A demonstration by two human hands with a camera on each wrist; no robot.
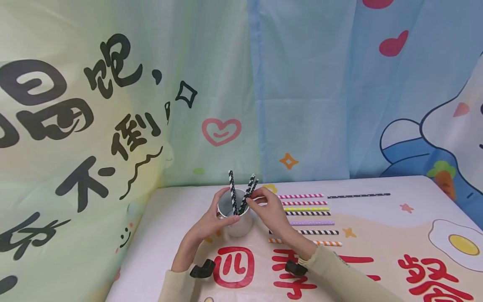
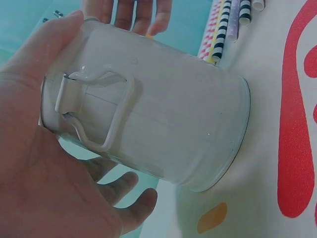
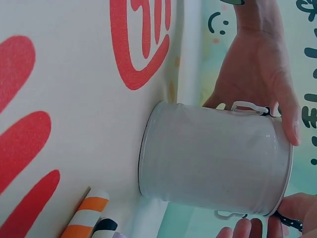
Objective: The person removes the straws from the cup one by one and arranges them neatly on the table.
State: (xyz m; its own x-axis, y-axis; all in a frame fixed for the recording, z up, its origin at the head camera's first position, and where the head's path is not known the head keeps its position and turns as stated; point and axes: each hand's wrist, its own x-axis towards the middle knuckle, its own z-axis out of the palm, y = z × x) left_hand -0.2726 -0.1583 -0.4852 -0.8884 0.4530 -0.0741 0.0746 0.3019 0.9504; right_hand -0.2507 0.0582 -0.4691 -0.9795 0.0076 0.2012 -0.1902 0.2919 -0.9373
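Well, from the head, a white cup [image 1: 241, 225] is held by the left hand [image 1: 209, 221] beside a row of coloured straws [image 1: 318, 223], with black-and-white straws [image 1: 232, 191] stood inside, and its rim is met by the right hand [image 1: 271, 212]. From the left wrist, the cup's top is seen clamped between thumb and fingers. From the right wrist, one spotty straw [image 3: 291, 222] is pinched between thumb and fingers.
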